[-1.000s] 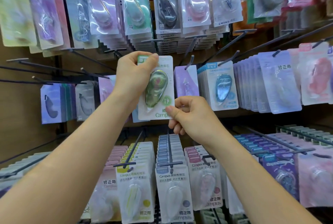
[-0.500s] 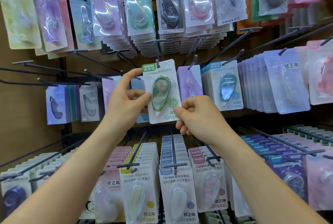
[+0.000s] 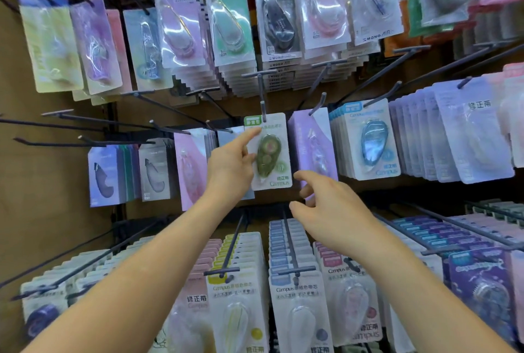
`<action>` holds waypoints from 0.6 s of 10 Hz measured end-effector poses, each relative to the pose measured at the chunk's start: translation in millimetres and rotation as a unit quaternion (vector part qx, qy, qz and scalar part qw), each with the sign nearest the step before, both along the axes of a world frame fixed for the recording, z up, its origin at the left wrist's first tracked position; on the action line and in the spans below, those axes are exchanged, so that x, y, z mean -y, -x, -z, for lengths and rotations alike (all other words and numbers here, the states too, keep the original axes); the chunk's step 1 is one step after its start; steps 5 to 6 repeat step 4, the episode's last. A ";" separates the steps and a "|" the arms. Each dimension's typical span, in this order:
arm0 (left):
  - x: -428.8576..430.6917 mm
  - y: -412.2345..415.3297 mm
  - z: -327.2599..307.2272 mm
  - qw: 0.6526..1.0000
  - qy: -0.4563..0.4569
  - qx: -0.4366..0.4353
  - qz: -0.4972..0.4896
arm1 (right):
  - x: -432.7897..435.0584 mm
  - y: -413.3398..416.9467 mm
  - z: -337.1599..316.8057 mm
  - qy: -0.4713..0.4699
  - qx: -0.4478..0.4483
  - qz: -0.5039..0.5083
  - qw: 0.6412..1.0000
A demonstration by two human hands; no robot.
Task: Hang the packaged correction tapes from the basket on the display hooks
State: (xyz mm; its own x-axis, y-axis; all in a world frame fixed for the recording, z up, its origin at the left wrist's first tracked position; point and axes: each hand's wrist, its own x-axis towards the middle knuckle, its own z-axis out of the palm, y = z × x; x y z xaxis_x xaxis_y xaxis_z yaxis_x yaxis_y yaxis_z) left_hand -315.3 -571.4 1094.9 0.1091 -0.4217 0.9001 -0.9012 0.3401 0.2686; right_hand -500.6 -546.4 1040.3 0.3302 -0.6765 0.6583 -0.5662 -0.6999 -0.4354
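A white-carded correction tape (image 3: 269, 154) with a green label and a green dispenser hangs on a dark display hook (image 3: 263, 110) in the middle row. My left hand (image 3: 231, 167) is at its left edge, index finger stretched up along the card, fingertips touching it. Just below and to the right of the card, my right hand (image 3: 326, 205) hovers with fingers spread and nothing in it. The basket is out of view.
Rows of hooks carry packaged correction tapes: a purple pack (image 3: 313, 148) and blue Campus packs (image 3: 368, 140) to the right, pink packs (image 3: 191, 168) to the left. Bare hooks (image 3: 93, 123) jut out at the left. Full rows hang below (image 3: 295, 310) and above (image 3: 278, 15).
The green pack went onto the hook. My right hand let go of its lower corner and dropped away; my left hand opened from a grip to a light touch.
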 end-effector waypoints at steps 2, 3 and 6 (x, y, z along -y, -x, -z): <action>5.2 -3.7 -1.9 0.999 -0.009 0.024 -0.025 | -3.5 5.8 7.9 0.018 0.017 -0.018 1.000; 0.9 -2.7 4.6 0.998 -0.022 0.054 -0.030 | -12.5 12.7 18.1 0.047 0.074 -0.046 0.995; -13.6 -11.8 11.6 0.997 -0.012 0.057 -0.059 | -35.2 21.7 34.0 0.082 0.148 -0.062 0.984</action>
